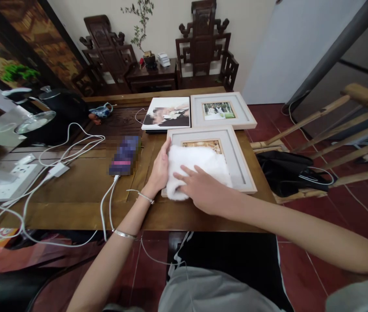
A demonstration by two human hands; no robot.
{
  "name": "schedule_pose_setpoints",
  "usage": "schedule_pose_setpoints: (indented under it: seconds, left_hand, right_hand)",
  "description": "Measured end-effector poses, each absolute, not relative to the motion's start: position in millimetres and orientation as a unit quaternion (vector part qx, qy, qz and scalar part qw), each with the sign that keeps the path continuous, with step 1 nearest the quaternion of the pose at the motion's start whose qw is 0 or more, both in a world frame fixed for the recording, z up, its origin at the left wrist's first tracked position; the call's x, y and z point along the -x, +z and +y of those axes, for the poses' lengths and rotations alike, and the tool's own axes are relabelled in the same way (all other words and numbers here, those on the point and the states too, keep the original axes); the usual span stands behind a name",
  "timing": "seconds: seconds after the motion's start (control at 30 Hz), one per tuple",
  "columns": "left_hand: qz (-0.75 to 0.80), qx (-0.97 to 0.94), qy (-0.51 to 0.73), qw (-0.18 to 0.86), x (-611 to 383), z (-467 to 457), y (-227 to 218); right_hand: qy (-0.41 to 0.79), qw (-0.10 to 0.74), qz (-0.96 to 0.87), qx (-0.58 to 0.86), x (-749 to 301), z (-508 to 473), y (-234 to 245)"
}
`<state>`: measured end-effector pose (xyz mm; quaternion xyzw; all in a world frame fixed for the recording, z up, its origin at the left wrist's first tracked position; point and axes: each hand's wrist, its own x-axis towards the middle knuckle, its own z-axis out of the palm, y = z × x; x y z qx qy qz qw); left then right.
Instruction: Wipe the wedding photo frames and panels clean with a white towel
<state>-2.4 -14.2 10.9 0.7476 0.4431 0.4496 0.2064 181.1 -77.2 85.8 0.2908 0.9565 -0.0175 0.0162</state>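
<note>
A white fluffy cloth (200, 167) lies on the near white picture frame (240, 164) on the wooden table (83, 190). My right hand (201, 190) rests flat on the cloth, fingers spread and stretched toward the left. My left hand (160, 169) holds the frame's left edge next to the cloth, fingers curled round the rim. Behind this frame lie a second white framed photo (223, 110) and an unframed photo print (167, 113).
A phone (124, 156) on a white charging cable lies left of the frame. A power strip (11, 182) and tangled white cables sit at the table's left, with a black kettle (58, 106) behind. A black bag (284, 171) lies on a bamboo chair right.
</note>
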Motion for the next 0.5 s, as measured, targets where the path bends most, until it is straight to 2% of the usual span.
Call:
schedule_pose_setpoints:
  seconds: [0.07,0.27,0.4,0.5]
  left_hand:
    - [0.459,-0.762,0.414,0.193,2,-14,13]
    - [0.441,-0.808,0.349,0.176,0,-12,16]
    - [0.434,-0.807,0.36,0.174,-1,-10,13]
    - [0.434,-0.799,0.378,0.174,-1,-9,12]
  right_hand:
    - [-0.03,0.042,0.955,-0.293,-196,-94,92]
    - [-0.018,0.111,0.894,-0.435,-224,-97,98]
    - [0.034,0.091,0.872,-0.48,-223,-53,87]
    - [0.076,0.03,0.876,-0.475,-211,-11,81]
